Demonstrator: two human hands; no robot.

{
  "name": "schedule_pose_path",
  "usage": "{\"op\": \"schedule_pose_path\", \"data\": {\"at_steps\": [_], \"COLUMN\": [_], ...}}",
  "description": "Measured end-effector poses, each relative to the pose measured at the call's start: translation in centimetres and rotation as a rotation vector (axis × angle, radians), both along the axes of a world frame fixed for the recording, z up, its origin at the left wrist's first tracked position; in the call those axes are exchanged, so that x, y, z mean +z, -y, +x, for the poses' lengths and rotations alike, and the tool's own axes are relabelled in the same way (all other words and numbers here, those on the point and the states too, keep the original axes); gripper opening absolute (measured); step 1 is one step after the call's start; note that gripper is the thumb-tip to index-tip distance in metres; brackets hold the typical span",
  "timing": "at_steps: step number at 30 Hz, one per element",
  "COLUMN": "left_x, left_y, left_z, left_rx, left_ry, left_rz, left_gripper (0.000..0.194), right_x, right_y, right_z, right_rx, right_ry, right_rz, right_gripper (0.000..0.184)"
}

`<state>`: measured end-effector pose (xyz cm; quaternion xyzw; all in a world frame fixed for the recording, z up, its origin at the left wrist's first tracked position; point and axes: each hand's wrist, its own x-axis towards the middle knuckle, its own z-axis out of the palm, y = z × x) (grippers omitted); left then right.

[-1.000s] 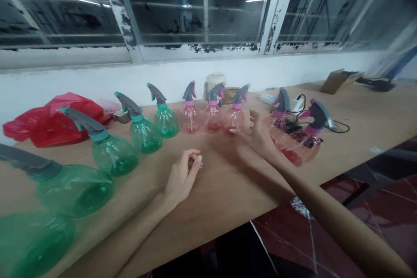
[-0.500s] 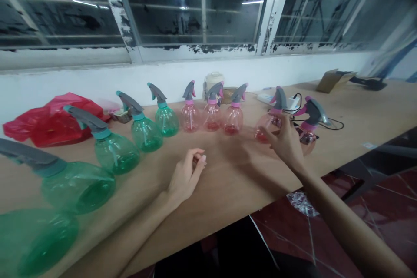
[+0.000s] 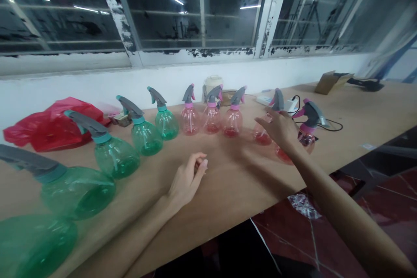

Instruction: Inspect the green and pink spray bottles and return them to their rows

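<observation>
Right hand (image 3: 282,130), spread wide, has shifted, perhaps touching a pink bottle (image 3: 262,134); left hand (image 3: 186,180) stays curled.

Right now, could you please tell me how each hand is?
Left hand: loosely curled, partly open, nothing seen in it.
Right hand: open at a pink bottle; contact unclear.

Grey-and-pink nozzles (image 3: 239,97) on translucent pink bottles (image 3: 233,122)
</observation>
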<state>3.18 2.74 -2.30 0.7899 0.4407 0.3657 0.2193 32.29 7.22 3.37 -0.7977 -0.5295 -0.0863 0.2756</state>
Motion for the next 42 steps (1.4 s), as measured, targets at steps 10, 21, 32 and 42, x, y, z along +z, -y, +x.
{"op": "schedule_pose_path", "data": {"at_steps": [10, 21, 32, 42], "left_x": [0.3, 6.4, 6.7, 5.8], "left_y": [0.3, 2.1, 1.5, 1.7], "left_z": [0.3, 0.1, 1.3, -0.2], "left_rx": [0.081, -0.145, 0.017, 0.007], "left_ry": [0.105, 0.241, 0.127, 0.095], "left_rz": [-0.046, 0.003, -0.056, -0.059], "left_gripper": [0.022, 0.064, 0.022, 0.022], "right_x": [-0.4, 0.8, -0.2, -5.4], "right_y": [7.8, 11.9, 12.7, 12.9], "right_z": [-8.3, -15.7, -11.0, 6.7], "right_rx": [0.238, 0.640, 0.964, 0.007], "right_ry": [0.194, 0.178, -0.165, -0.154], "right_rz": [0.017, -0.015, 0.018, 0.413], "right_gripper": [0.050, 0.042, 0.036, 0.053]}}
